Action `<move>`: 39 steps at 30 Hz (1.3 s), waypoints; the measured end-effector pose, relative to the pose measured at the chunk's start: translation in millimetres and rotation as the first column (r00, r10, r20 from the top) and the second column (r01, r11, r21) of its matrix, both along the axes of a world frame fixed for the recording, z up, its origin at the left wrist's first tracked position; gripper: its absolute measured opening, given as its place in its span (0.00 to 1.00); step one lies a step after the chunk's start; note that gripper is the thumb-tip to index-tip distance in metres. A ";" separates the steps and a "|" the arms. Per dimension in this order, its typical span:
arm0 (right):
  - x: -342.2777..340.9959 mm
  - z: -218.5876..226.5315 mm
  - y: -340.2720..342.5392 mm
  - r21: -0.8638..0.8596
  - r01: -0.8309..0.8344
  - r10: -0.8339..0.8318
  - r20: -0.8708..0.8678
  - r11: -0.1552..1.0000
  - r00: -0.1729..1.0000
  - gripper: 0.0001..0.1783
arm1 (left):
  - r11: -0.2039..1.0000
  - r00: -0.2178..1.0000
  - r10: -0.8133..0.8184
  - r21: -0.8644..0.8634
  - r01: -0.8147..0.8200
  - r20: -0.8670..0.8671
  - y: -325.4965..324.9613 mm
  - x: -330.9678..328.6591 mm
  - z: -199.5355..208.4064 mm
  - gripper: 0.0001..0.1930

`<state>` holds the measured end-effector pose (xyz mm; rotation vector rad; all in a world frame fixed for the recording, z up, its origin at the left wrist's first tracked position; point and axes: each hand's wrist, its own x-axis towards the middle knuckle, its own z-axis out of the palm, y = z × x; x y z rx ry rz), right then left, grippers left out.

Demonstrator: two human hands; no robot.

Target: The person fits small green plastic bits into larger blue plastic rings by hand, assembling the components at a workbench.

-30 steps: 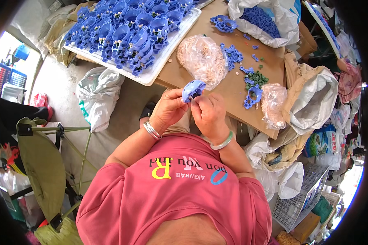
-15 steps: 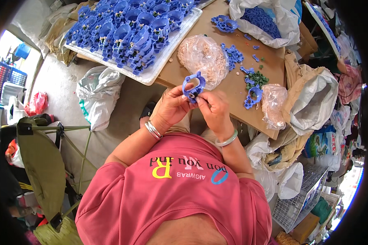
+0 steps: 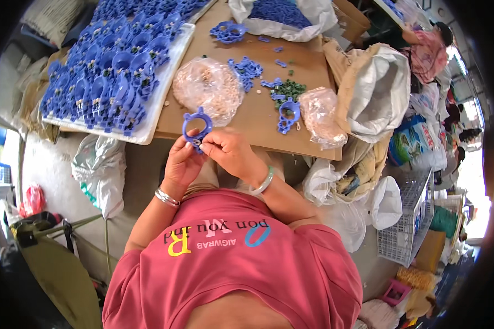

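Above the table's front edge, my left hand (image 3: pixel 183 159) grips a blue plastic ring-shaped part (image 3: pixel 198 122) by its lower end, the ring pointing up. The fingers of my right hand (image 3: pixel 229 149) are pinched together at the same lower end; whether they hold a small piece there is hidden. Just beyond my hands lies a clear plastic bag of small beige pieces (image 3: pixel 206 88). Another blue ring part (image 3: pixel 289 113) rests to the right, beside a pile of small green pieces (image 3: pixel 288 90). Small blue pieces (image 3: pixel 246 71) are heaped behind the bag.
At left, a white tray (image 3: pixel 162 104) carries many assembled blue parts. On the brown tabletop (image 3: pixel 258 126) stand a white sack of blue pieces (image 3: pixel 318 24) and a second beige bag (image 3: pixel 322 118). An open sack (image 3: pixel 376 93) and a grey crate (image 3: pixel 403 233) are at right. Another person (image 3: pixel 428 52) is far right.
The view has swung to the right, so everything appears shifted left. Both hands stay together on the blue ring part, which my left hand still holds.
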<state>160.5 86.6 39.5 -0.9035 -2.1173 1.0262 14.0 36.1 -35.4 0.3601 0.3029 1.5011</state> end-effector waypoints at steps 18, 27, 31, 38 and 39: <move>196.1 -17.0 54.8 0.311 0.663 -0.710 0.059 0.681 0.702 0.07 | 0.990 0.990 -0.125 -0.053 0.129 0.070 9.8 8.2 -3.8 0.19; 206.8 -48.0 116.2 -0.024 0.783 -0.779 0.080 0.622 0.621 0.20 | 0.991 0.991 -0.114 -0.062 0.118 0.063 5.2 4.8 -1.9 0.18; 208.2 -50.8 125.4 0.423 0.701 -0.815 0.214 0.574 0.539 0.18 | 0.991 0.991 -0.113 -0.066 0.118 0.073 5.3 3.7 -2.2 0.18; 178.8 -19.6 100.0 0.627 0.629 -0.868 0.168 0.460 0.467 0.10 | 0.990 0.991 -0.098 -0.094 0.107 0.089 5.6 3.1 -4.5 0.19; 171.3 -15.2 96.7 0.652 0.607 -0.835 0.074 0.455 0.546 0.09 | 0.991 0.992 -0.099 -0.086 0.105 0.079 6.4 3.9 -4.6 0.19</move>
